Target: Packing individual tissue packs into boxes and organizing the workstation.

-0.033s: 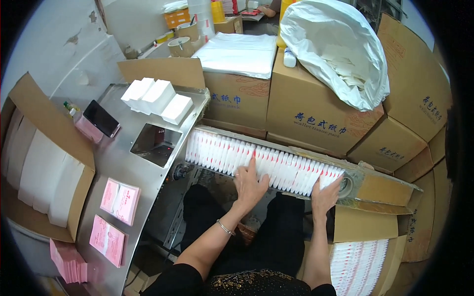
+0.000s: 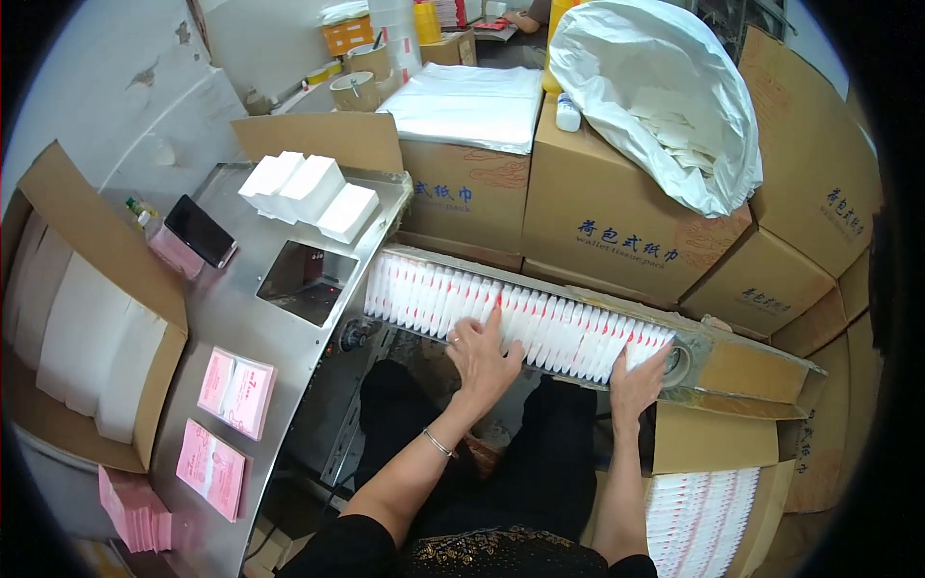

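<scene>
A long row of white tissue packs with red marks [image 2: 568, 328] stands on edge in a narrow channel [image 2: 752, 371] in front of me. My left hand [image 2: 484, 356] is at the middle of the row. Its index finger points onto the packs, the thumb is apart from it and the other fingers are bent, with nothing held. At the row's right end, my right hand [image 2: 636, 385] has its thumb and fingers around the last packs. A roll of tape [image 2: 677, 366] sits in the channel just beyond that hand.
An open carton of packed tissues [image 2: 701, 520] stands at lower right. The metal table [image 2: 299, 376] at left carries white stacks [image 2: 313, 188], a phone [image 2: 199, 231] and pink packet bundles [image 2: 212, 467]. Closed cartons [image 2: 626, 217] line the back, with a white plastic bag [image 2: 655, 106] on top.
</scene>
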A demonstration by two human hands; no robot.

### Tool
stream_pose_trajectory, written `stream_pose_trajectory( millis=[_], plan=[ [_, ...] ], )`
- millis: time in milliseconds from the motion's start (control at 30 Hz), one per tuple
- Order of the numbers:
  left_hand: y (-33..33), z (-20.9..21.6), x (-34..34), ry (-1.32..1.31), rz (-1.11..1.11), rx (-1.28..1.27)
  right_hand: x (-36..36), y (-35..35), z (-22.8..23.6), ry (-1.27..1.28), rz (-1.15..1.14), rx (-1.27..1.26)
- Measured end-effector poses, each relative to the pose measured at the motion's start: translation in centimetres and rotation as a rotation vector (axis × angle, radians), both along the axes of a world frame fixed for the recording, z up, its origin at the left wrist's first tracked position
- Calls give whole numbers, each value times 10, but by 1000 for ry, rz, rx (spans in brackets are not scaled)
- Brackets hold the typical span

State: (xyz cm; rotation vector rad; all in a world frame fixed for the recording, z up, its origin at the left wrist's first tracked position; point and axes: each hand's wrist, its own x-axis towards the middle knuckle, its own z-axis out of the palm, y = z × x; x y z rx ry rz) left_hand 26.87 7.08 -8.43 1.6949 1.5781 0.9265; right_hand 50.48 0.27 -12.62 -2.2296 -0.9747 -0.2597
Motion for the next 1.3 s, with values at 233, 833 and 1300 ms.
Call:
stream_pose_trajectory(
  millis=[233,833,1300],
  plan=[
    [9,-27,-29,287,16,394,-5,1,5,-3,-4,-5],
    [68,-33,-31,194,-96,76,-30,29,31,501,141,26],
    [-117,64,200,1,-998,367,61,-327,42,550,-450,564]
  ],
)
